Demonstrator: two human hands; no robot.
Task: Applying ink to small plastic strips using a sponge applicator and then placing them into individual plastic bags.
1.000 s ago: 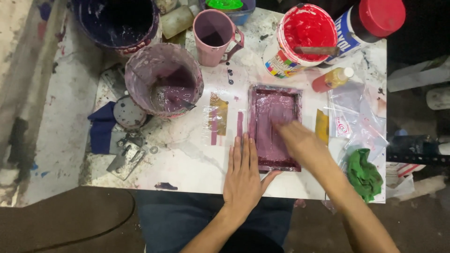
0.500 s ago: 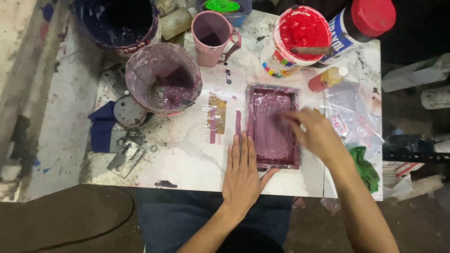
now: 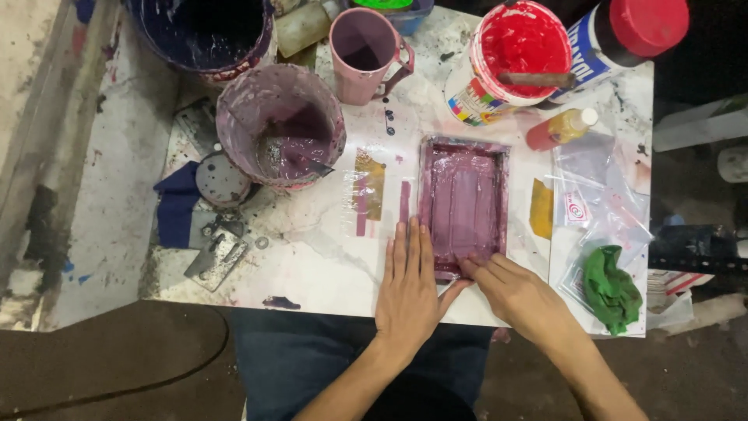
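A purple-smeared rectangular frame (image 3: pixel 463 204) is lying just ahead of both hands. The left hand (image 3: pixel 407 290) is pressing flat beside its near-left corner, fingers together, holding nothing. The right hand (image 3: pixel 516 293) is touching the frame's near edge with spread fingertips. Beyond them, paint buckets are crowding the stained white table (image 3: pixel 312 257), which is standing on a dark floor.

Dark bucket (image 3: pixel 199 31) & green-lidded tub (image 3: pixel 389 6) cut off at top, frame's (image 3: pixel 463 204) near edge under fingers (image 3: pixel 475 269)
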